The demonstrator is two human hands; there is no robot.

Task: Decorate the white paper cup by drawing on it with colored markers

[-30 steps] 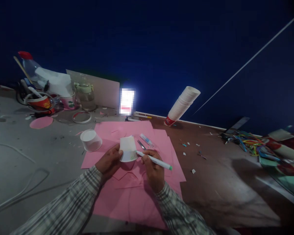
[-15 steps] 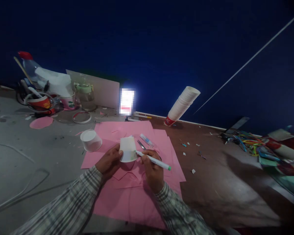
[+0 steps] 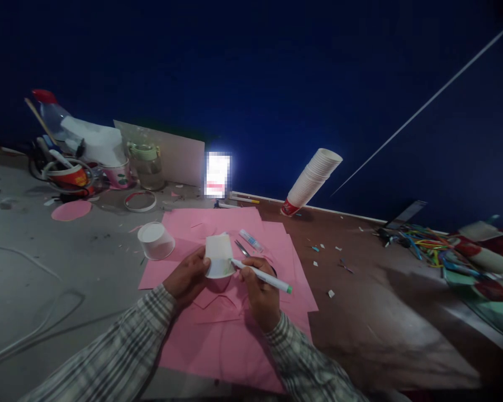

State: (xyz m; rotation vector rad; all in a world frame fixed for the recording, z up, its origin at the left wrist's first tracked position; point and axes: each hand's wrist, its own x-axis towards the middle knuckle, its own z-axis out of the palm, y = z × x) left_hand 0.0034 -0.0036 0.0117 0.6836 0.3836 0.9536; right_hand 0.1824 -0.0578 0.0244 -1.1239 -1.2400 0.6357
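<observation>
My left hand (image 3: 190, 273) grips a white paper cup (image 3: 218, 251) by its left side, rim toward me. Faint green strokes show low on the cup's right part. In my right hand (image 3: 263, 290) is a white marker (image 3: 268, 277) with a green end, its tip at the cup's wall by those strokes. Beneath both hands lie sheets of pink paper (image 3: 226, 357). Just beyond the right hand are scissors (image 3: 242, 248), partly hidden, and a clear-and-blue tube (image 3: 250, 240). A second white cup (image 3: 155, 241) stands upside down left of the hands.
A tall, tilted stack of paper cups (image 3: 312, 181) stands by the blue wall. At the back left are a glass jar (image 3: 146, 167), a red cup with tools (image 3: 71, 177) and a roll of tape (image 3: 140, 201). Colourful cords (image 3: 423, 243) lie right. Paper scraps dot the table.
The marker's tip has shifted very slightly on the cup's wall. Both hands keep the same hold, and the other things stay in place.
</observation>
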